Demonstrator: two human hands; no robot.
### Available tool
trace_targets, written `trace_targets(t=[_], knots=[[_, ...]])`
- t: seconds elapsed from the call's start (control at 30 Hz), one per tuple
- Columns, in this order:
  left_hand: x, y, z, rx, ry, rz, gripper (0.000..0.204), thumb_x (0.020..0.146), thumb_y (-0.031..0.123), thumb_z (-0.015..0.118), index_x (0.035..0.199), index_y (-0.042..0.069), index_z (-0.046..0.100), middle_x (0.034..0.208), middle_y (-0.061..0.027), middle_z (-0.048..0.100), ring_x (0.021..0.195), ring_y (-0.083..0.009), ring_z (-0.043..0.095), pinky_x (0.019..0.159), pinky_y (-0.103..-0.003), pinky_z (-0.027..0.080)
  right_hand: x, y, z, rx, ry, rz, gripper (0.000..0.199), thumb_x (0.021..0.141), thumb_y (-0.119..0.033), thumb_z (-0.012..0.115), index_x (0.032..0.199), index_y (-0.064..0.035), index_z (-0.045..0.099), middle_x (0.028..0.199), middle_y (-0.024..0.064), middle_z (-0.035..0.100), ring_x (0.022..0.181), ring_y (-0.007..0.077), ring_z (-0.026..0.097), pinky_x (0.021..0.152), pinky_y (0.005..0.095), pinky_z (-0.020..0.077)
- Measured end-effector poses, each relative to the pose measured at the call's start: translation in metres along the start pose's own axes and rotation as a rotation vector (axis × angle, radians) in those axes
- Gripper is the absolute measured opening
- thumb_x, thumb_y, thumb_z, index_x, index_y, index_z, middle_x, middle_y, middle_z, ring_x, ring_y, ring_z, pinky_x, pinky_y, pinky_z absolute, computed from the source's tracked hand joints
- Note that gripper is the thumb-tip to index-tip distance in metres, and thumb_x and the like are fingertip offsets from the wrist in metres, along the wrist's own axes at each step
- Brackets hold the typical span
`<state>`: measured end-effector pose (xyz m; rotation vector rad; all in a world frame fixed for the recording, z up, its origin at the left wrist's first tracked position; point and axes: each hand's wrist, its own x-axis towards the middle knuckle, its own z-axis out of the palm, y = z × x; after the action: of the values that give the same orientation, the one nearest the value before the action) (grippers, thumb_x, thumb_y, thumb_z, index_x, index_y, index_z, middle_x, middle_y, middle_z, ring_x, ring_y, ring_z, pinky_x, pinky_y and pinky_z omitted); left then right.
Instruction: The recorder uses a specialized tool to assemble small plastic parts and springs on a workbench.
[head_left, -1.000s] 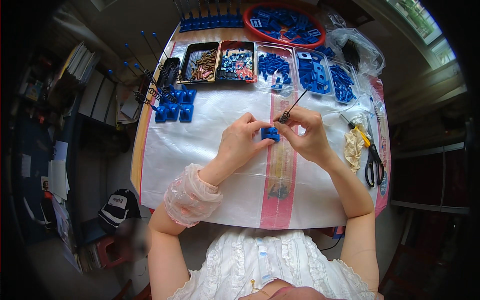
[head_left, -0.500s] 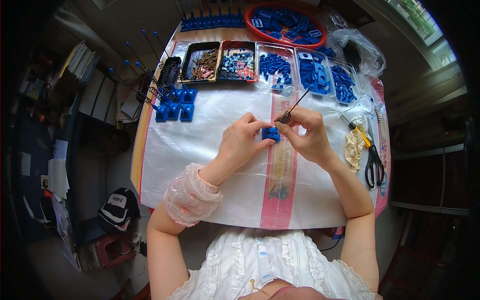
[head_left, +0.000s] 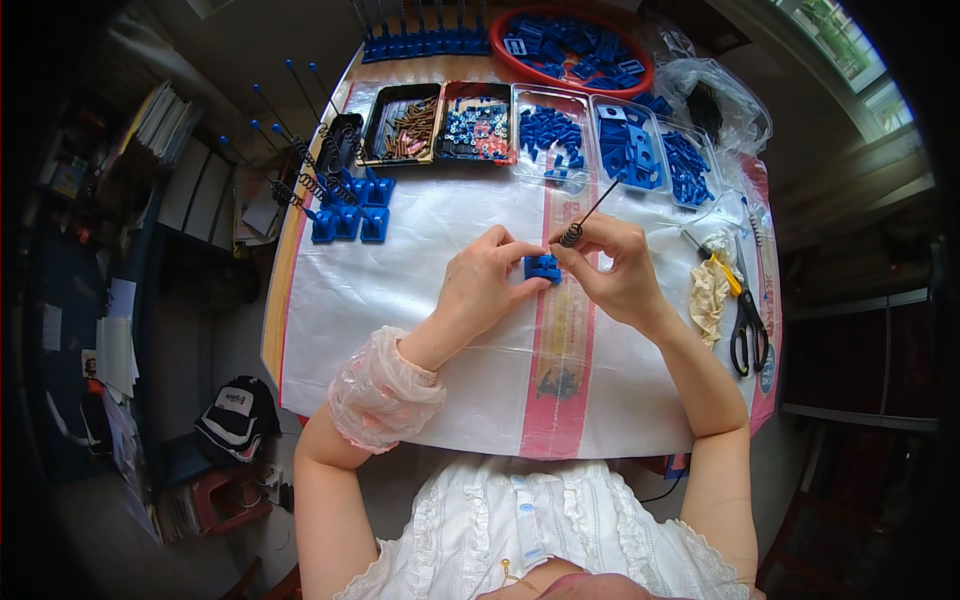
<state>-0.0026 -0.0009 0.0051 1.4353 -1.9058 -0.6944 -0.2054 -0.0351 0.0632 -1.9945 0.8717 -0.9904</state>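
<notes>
The left hand (head_left: 485, 275) grips a small blue plastic base (head_left: 542, 269) between thumb and index fingers, near the middle of the surface (head_left: 274, 330), well in from its left and right edges. The right hand (head_left: 618, 268) pinches the lower end of a black coil spring (head_left: 570, 236) just beside the base; a thin rod rises tilted from the coil. Similar blue bases with springs (head_left: 343, 207) stand toward the far left corner. Black-handled scissors (head_left: 748, 332) lie by the right edge.
</notes>
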Motion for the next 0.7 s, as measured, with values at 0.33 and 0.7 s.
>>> trace_targets(t=[0.33,0.7], knots=[[-0.0003,-0.0009,0.0007,-0.009,0.008,0.008,0.035,0.079,0.025,0.091,0.111,0.016,0.081,0.094,-0.004,0.066,0.08,-0.019,0.068,0.073,-0.035,0.057,-0.0002,0.0009,0.0005,0.014,0.005,-0.006,0.007,0.089,0.004,0.074,0.095,0.0064,0.074,0.09,0.013,0.073,0.079,0.0195,0.075,0.07,0.0287,0.0597],[-0.0001,-0.0009,0.0005,-0.01,0.009,0.01,0.035,0.08,0.026,0.09,0.112,0.017,0.082,0.094,-0.0047,0.066,0.081,-0.0207,0.07,0.075,-0.036,0.058,0.0002,-0.0001,0.0004,0.009,0.003,0.003,0.006,0.089,0.004,0.073,0.095,0.0062,0.074,0.088,0.013,0.073,0.078,0.0195,0.075,0.07,0.0287,0.0596]])
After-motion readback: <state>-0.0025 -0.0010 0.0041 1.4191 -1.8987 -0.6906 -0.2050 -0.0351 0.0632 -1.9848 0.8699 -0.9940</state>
